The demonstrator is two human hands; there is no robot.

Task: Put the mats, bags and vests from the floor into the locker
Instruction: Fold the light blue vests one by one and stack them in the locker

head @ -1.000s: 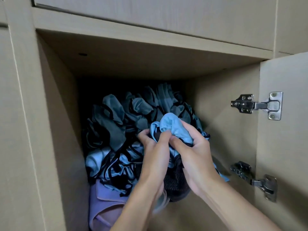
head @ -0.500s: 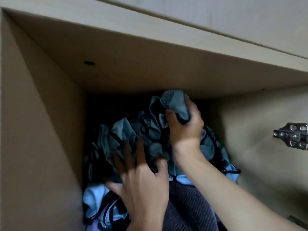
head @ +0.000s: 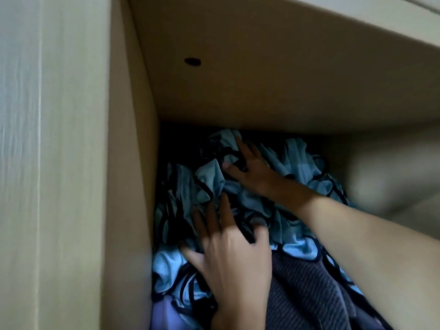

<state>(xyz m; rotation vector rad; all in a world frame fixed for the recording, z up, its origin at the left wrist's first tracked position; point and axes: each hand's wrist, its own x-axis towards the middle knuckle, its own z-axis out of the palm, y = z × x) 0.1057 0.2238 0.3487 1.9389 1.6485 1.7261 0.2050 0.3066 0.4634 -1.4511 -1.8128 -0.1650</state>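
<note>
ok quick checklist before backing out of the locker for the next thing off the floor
1. left grip free: ok, fingers spread, pressing the front of the blue vests, holding nothing.
2. right grip free: ok, flat on the pile further back.
3. vests inside the locker: ok, between its walls, under the shelf.
4. pile holds once released: cannot tell, it is bunched high.
5. dark ribbed item fully in: cannot tell, its front runs off the frame.
6. room on top: not ok, the pile looks close under the shelf.
</note>
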